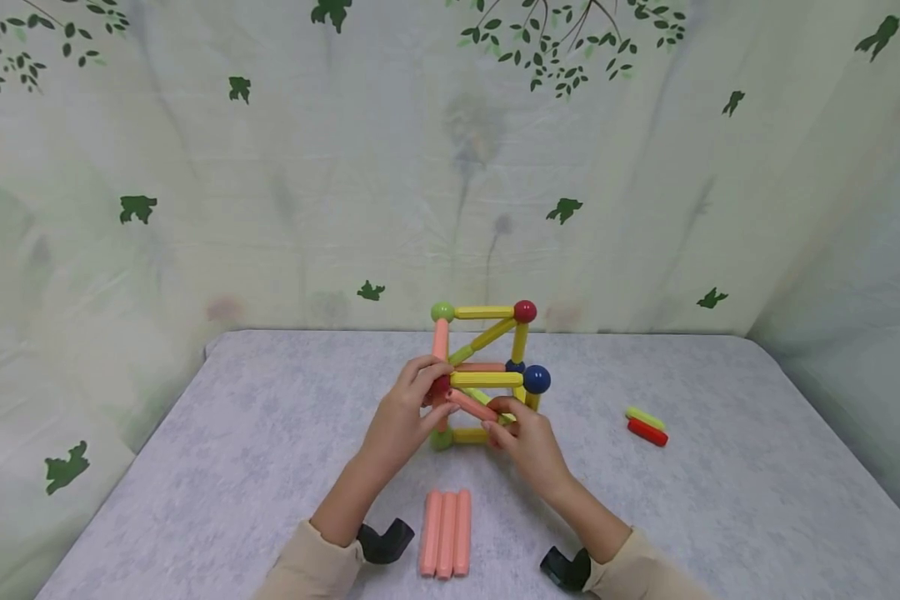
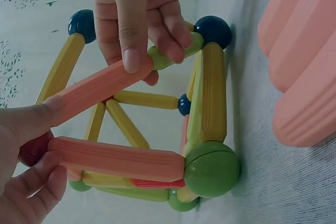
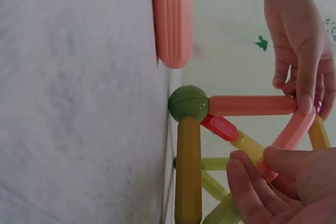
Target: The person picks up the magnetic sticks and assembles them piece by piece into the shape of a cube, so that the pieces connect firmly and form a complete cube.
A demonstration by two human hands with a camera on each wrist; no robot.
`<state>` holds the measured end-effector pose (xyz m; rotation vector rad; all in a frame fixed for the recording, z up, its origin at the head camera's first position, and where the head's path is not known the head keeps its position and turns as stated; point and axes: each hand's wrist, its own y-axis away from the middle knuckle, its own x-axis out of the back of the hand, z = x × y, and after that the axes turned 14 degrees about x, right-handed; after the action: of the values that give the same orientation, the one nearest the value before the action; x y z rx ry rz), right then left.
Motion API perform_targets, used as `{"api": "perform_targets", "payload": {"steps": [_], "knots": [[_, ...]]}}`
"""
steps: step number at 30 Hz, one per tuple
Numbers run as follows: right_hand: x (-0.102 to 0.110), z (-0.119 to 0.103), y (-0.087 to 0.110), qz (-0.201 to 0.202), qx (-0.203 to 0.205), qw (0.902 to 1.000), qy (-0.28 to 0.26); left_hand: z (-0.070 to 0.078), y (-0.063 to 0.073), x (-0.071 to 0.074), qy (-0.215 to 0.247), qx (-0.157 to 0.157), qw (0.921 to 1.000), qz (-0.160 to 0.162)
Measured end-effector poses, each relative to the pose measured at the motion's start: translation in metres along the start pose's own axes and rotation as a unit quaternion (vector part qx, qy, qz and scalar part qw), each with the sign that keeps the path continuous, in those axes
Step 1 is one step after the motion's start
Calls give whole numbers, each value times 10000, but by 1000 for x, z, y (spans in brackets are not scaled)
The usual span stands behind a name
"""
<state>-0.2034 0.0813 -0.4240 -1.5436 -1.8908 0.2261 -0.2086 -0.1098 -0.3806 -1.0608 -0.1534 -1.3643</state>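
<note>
A frame of magnetic rods and balls stands upright on the table, built from yellow, pink, lime and red rods with green, red and blue balls. My left hand grips the red ball at its upper front left corner, the thumb on the end of a pink rod. My right hand pinches that rod near its other end, between thumb and fingers. The rod slants down from the red ball and lines up with a lime rod by the lower blue ball. Another pink rod joins the red ball to a green ball.
Three pink rods lie side by side in front of the frame, between my forearms. To the right, a lime rod and a red rod lie together on the table. A leaf-printed curtain hangs behind.
</note>
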Motion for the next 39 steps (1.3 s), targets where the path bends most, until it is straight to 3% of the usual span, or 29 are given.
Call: {"api": "perform_targets", "payload": {"steps": [8,15,18,20,23,24,25,26,27,30,32,34,39], "knots": [[-2,0,-1,96,16,9999,32,-3,0,-5,77,-76,9997,235],[-4,0,1,13,116,9999,115,-4,2,-8,138,144,9993,328],[0,-4,2,86,663,9975,240,-5,3,-10,176,237,9989,353],[8,-8,1,307,1498,9873,418,-4,4,-11,120,352,9985,391],[26,-12,-2,935,2792,9504,1002,-2,6,-12,-36,620,9973,385],[33,-12,-4,1137,2980,9389,1295,-1,6,-13,-79,733,9966,367],[39,-12,-6,1277,2967,9338,1540,-1,6,-13,-104,837,9958,354],[45,-11,-7,1328,2801,9353,1707,0,7,-13,-89,925,9951,335],[49,-11,-8,1232,2502,9435,1789,1,7,-14,-70,1008,9944,308],[58,-6,-10,421,1369,9779,1521,2,7,-15,97,1184,9926,230],[60,-1,-10,-103,832,9903,1109,2,7,-15,203,1274,9915,190],[60,3,-10,-374,611,9944,772,2,6,-16,274,1311,9909,166],[57,5,-6,-286,937,9921,786,-3,0,-17,541,1432,9881,112]]}}
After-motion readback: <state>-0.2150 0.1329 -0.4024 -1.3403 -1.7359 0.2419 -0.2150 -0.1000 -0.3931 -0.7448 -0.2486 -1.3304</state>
